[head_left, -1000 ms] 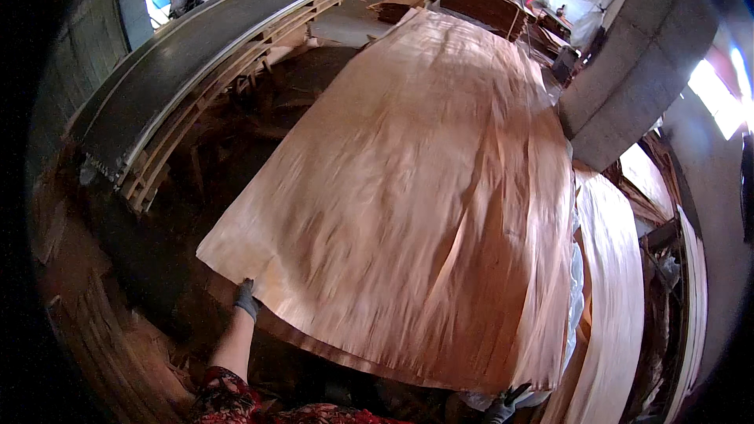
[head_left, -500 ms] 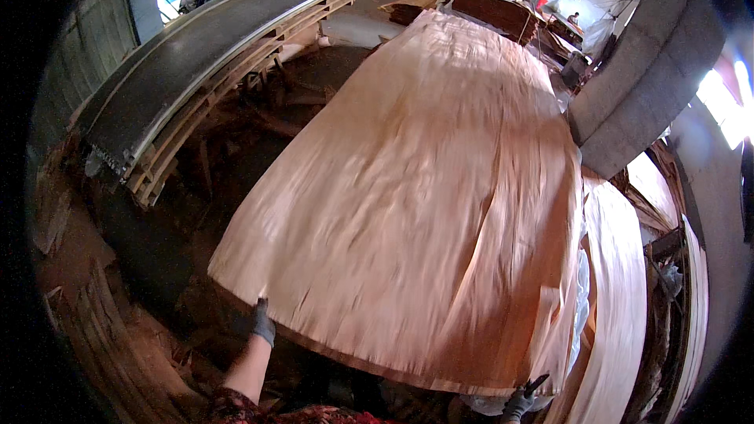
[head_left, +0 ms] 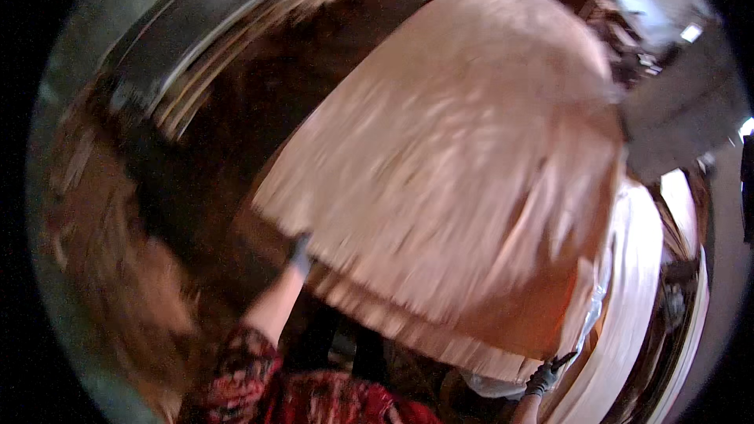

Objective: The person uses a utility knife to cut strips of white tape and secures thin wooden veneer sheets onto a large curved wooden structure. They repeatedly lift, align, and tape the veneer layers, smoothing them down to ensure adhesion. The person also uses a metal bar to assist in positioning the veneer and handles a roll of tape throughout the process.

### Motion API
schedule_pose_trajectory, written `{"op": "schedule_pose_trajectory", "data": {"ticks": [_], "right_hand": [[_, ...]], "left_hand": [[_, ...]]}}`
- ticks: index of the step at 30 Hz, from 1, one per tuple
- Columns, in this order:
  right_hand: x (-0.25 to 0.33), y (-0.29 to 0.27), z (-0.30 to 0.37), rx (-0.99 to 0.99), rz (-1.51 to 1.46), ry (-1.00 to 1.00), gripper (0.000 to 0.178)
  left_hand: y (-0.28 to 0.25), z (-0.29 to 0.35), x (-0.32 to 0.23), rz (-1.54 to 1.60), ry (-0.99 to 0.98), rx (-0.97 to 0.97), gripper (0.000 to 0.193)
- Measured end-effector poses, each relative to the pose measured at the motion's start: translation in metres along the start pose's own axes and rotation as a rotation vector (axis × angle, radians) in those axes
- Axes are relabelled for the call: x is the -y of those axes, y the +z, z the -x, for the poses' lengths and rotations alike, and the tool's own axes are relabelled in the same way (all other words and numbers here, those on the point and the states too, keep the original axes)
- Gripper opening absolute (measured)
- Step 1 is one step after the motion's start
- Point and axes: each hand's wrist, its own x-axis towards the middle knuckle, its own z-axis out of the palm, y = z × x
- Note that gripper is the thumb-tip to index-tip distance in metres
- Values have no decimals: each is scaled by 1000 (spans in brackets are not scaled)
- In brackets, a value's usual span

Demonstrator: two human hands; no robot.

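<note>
A wide, pale pinkish-brown wood veneer sheet (head_left: pixel 440 157) stretches away from me, wrinkled lengthwise and smeared by motion. My left hand (head_left: pixel 299 253), in a grey glove, is closed on its near edge toward the left corner. At the near right corner my right hand (head_left: pixel 541 379), gloved too, is closed on the sheet's edge. A dark narrow point sticks out from that hand; whether it is a fingertip or a tool I cannot tell. Below the sheet's near edge shows a band of more veneer (head_left: pixel 408 328). Clear plastic film (head_left: pixel 594 310) hangs along the right side.
To the right lie more pale veneer sheets (head_left: pixel 628 267), beside a thick grey pillar (head_left: pixel 675 122). A long dark-topped table (head_left: pixel 236 4) with wooden slats beneath curves across the far left. Brown veneer scraps (head_left: pixel 126 290) cover the floor at left.
My view has swung and blurred. Both hands sit higher and farther right in the picture, still at the sheet's near edge. More of the veneer band below that edge shows now.
</note>
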Motion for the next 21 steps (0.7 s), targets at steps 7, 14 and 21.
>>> {"op": "schedule_pose_trajectory", "data": {"ticks": [7, 14, 21], "right_hand": [[71, -17, 22, -153, -90, -18, 68], [75, 12, 12, -54, -108, -56, 71], [54, -2, 25, -9, -143, -54, 75]], "left_hand": [[62, -12, -47, -88, -377, -204, 43], [8, -39, 2, -432, -141, -333, 61], [53, -16, -32, -537, -14, -373, 38]]}}
